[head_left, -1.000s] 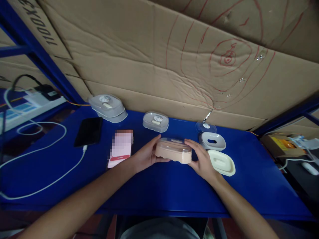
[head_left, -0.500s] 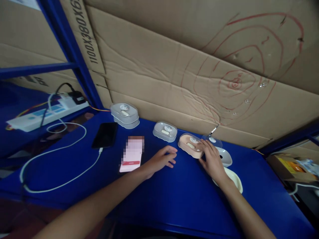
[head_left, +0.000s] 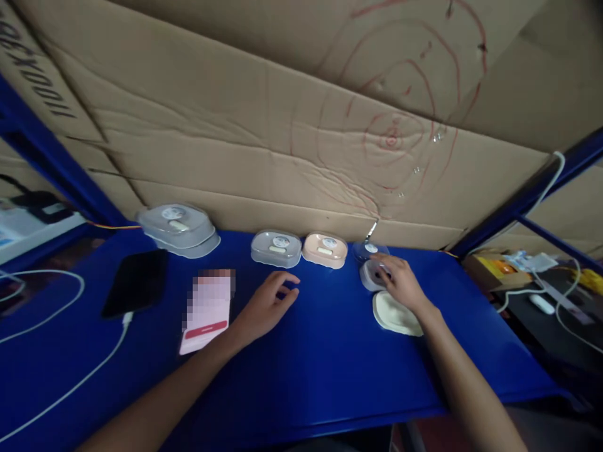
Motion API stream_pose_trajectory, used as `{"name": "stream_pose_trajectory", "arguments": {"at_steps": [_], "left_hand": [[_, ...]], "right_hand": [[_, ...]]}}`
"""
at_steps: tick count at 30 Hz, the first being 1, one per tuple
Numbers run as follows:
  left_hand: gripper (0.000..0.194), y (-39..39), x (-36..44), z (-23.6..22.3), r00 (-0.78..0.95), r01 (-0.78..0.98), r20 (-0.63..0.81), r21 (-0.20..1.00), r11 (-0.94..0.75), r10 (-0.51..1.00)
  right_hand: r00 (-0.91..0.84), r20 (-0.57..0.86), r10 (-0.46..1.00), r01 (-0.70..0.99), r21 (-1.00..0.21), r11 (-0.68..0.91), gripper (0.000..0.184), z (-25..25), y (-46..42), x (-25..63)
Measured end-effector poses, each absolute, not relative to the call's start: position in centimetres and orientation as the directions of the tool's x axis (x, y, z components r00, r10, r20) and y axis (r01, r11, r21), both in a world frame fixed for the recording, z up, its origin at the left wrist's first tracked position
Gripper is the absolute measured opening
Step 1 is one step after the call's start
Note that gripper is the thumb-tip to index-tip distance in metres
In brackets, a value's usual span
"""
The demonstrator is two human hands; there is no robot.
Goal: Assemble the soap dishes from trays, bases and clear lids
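A pink lidded box [head_left: 325, 248] stands at the back of the blue table [head_left: 330, 370], beside a grey lidded box [head_left: 276, 247]. My right hand [head_left: 399, 284] rests on a white-grey tray [head_left: 370, 276], its fingers curled over it, with a clear lid [head_left: 366, 250] just behind. A cream tray [head_left: 392, 314] lies under my right wrist. My left hand [head_left: 266, 305] rests loosely on the table with fingers apart, holding nothing, next to a pink card [head_left: 207, 310].
A stack of grey lidded boxes [head_left: 178, 227] sits at the back left. A black phone [head_left: 136, 282] with a white cable [head_left: 61, 358] lies on the left. Cardboard [head_left: 282, 138] walls the back. Blue frame posts stand at both sides; cables and clutter lie far right.
The pink box, held in both hands a second ago, now stands in the back row next to the grey box. My right hand has moved right onto the white-grey tray; my left hand rests on the table.
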State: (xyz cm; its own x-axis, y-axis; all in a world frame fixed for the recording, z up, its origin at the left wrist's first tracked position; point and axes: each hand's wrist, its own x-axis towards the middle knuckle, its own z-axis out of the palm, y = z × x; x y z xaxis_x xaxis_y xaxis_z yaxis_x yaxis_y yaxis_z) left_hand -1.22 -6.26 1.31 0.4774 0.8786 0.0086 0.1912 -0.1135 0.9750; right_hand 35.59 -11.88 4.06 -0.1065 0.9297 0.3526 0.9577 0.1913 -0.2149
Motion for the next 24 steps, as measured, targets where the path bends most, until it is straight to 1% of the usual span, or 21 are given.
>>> {"name": "stream_pose_trajectory", "arguments": {"at_steps": [1, 3, 4, 6, 8, 11, 13, 14, 16, 17, 19, 22, 24], "left_hand": [[0.028, -6.1, -1.2, 1.2, 0.476, 0.221, 0.048, 0.96, -0.173, 0.878], [0.025, -6.1, -1.1, 1.0, 0.517, 0.277, 0.065, 0.931, -0.238, 0.854], [0.024, -6.2, -1.1, 1.1, 0.542, 0.302, 0.054, 0.919, -0.254, 0.839], [0.023, -6.6, -0.8, 1.3, 0.569, 0.342, 0.032, 0.899, -0.272, 0.822], [0.024, -7.2, -0.6, 1.7, 0.59, 0.368, 0.022, 0.883, -0.293, 0.807], [0.024, -8.0, -0.4, 2.4, 0.643, 0.383, 0.015, 0.86, -0.338, 0.766], [0.025, -8.3, -0.4, 2.7, 0.672, 0.387, 0.004, 0.851, -0.356, 0.74], [0.026, -8.4, -0.4, 2.7, 0.683, 0.391, -0.006, 0.848, -0.357, 0.731], [0.026, -8.4, -0.4, 2.6, 0.693, 0.386, -0.023, 0.856, -0.344, 0.721], [0.027, -8.4, -0.3, 2.5, 0.687, 0.37, -0.02, 0.87, -0.325, 0.726], [0.031, -8.3, -0.2, 2.1, 0.646, 0.308, 0.017, 0.908, -0.282, 0.763], [0.037, -8.1, 0.0, 1.4, 0.526, 0.263, 0.102, 0.925, -0.276, 0.844], [0.038, -8.1, 0.0, 1.1, 0.47, 0.296, 0.15, 0.901, -0.316, 0.87]], "right_hand": [[-0.071, 0.358, 0.931, 0.955, -0.244, 0.167, 0.04, 4.2, -12.6, 36.8], [-0.005, 0.344, 0.939, 0.941, -0.316, 0.121, 0.041, 4.6, -13.8, 38.8], [0.018, 0.308, 0.951, 0.929, -0.356, 0.097, 0.041, 4.9, -14.3, 39.6], [0.032, 0.188, 0.982, 0.9, -0.433, 0.053, 0.039, 5.6, -15.2, 40.6], [-0.011, 0.039, 0.999, 0.871, -0.491, 0.029, 0.036, 6.3, -16.2, 40.9], [-0.116, -0.147, 0.982, 0.843, -0.538, 0.019, 0.034, 6.8, -17.5, 40.2], [-0.18, -0.229, 0.957, 0.835, -0.55, 0.026, 0.03, 6.8, -18.1, 39.0], [-0.222, -0.244, 0.944, 0.83, -0.555, 0.052, 0.027, 6.7, -18.3, 38.0], [-0.312, -0.228, 0.922, 0.819, -0.557, 0.139, 0.019, 6.5, -18.3, 35.6], [-0.35, -0.195, 0.916, 0.812, -0.552, 0.192, 0.019, 6.4, -18.2, 34.2], [-0.41, -0.073, 0.909, 0.795, -0.518, 0.316, 0.029, 6.2, -17.9, 31.1], [-0.499, 0.164, 0.851, 0.756, -0.397, 0.52, 0.047, 5.5, -17.7, 27.2], [-0.527, 0.232, 0.818, 0.762, -0.297, 0.576, 0.053, 4.4, -17.5, 25.5]]}}
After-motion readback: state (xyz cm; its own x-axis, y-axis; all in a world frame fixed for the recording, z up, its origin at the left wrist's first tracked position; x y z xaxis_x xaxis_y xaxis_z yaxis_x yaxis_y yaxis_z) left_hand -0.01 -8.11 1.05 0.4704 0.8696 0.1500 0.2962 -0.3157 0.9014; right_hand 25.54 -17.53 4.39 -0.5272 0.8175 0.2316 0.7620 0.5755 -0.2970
